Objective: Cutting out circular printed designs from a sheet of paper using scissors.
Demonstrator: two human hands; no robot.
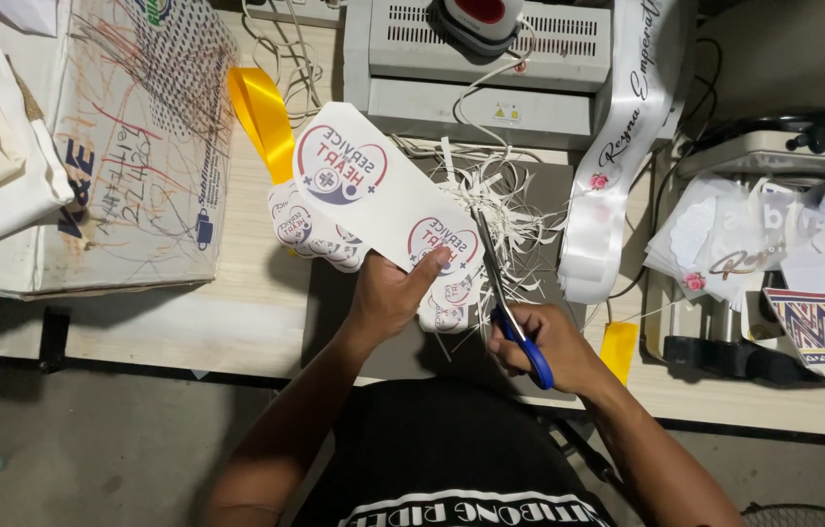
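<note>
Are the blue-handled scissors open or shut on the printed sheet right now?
Open: the scissors in the right hand show blades spread at the edge of the printed sheet, which the left hand holds.

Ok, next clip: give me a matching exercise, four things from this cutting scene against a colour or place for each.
Things:
1. scissors
2. printed sheet
3. satin ribbon
4. paper trimmings

Descriptions:
A. yellow, lying beside the cardboard box
B. held in the left hand
C. blue handles, in the right hand
D. white strips heaped before the grey machine

Pairs: 1-C, 2-B, 3-A, 4-D
</note>
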